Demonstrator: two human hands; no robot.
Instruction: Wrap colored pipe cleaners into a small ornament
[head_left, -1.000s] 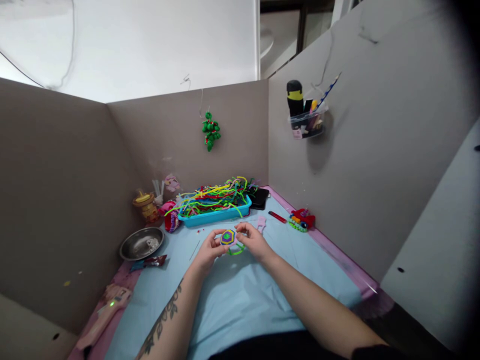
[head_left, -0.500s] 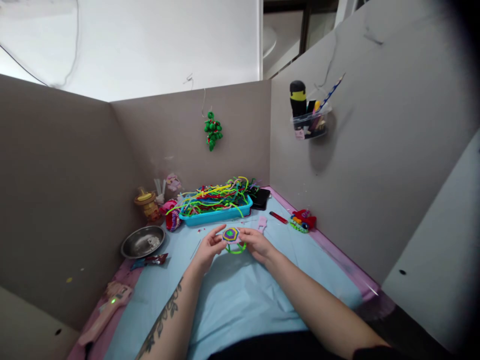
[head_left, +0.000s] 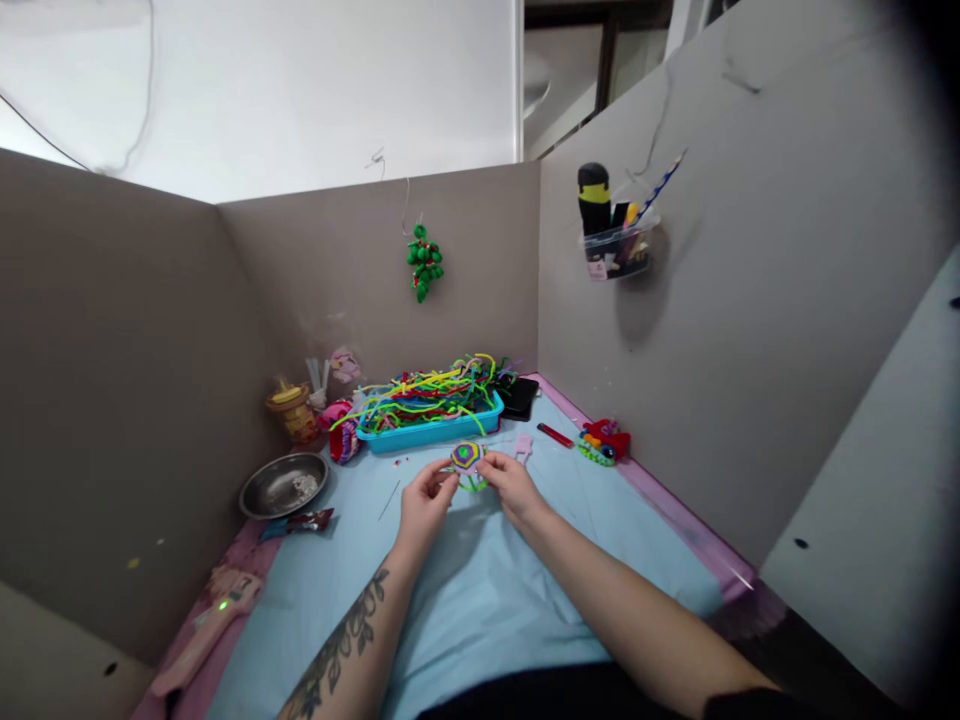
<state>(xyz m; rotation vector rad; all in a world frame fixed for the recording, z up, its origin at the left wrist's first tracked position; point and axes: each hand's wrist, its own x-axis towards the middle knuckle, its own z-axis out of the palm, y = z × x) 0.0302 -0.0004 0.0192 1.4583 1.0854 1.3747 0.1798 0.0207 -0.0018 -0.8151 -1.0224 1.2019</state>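
Note:
Both of my hands hold a small coiled pipe-cleaner piece, hexagon-shaped with green, purple and yellow rings, just above the light blue mat. My left hand pinches its left edge with closed fingers. My right hand pinches the right edge. A loose green pipe-cleaner end hangs under the piece between my hands.
A blue tray heaped with coloured pipe cleaners stands behind my hands. A metal bowl and a pink glue gun lie left. A red and green toy sits right. Grey cardboard walls enclose the desk, with a hanging cup of pens.
The coiled piece and both hands have moved slightly up and away from me. The green loop beneath it looks smaller now.

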